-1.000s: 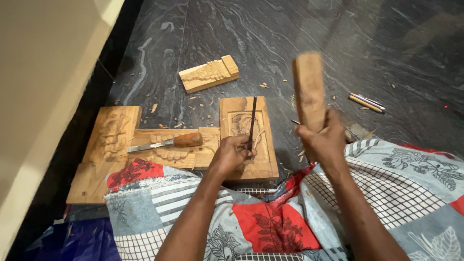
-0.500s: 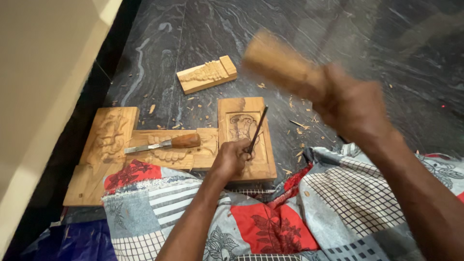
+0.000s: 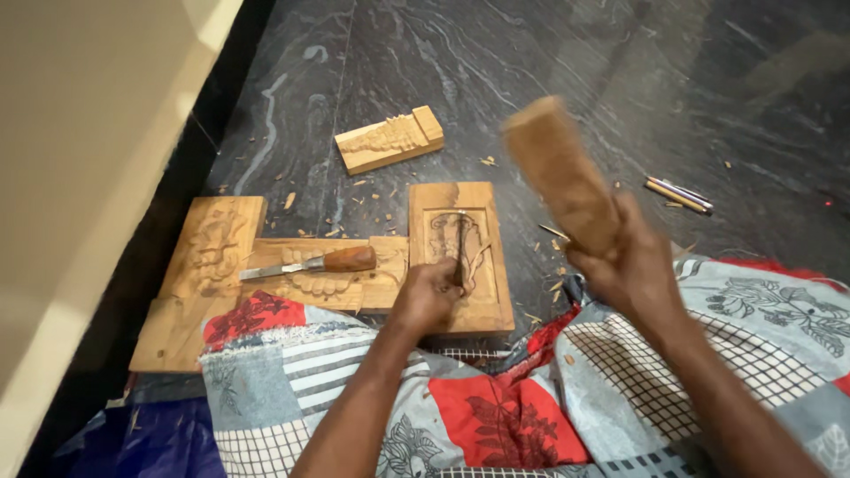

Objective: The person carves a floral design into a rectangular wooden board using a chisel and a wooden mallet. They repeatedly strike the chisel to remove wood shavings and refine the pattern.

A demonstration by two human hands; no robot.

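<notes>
My left hand (image 3: pixel 428 296) grips a thin metal chisel (image 3: pixel 460 243) whose tip rests on a carved wooden panel (image 3: pixel 460 257) lying on the dark stone floor. My right hand (image 3: pixel 633 265) holds a blurred wooden mallet (image 3: pixel 560 173) raised above and to the right of the panel. A second chisel with a wooden handle (image 3: pixel 312 262) lies on a flat carved board (image 3: pixel 328 274) to the left.
A larger carved plank (image 3: pixel 199 274) lies at the far left, partly under a patterned red, grey and white cloth (image 3: pixel 496 407). A small carved block (image 3: pixel 390 140) sits farther off. Thin pencil-like tools (image 3: pixel 678 193) lie at right. Wood chips are scattered around. A pale wall (image 3: pixel 80 177) runs along the left.
The mallet swung from upright at the right, up across the view, and now sits raised to the right of the panel. My left hand stays on the chisel, which now leans lower.
</notes>
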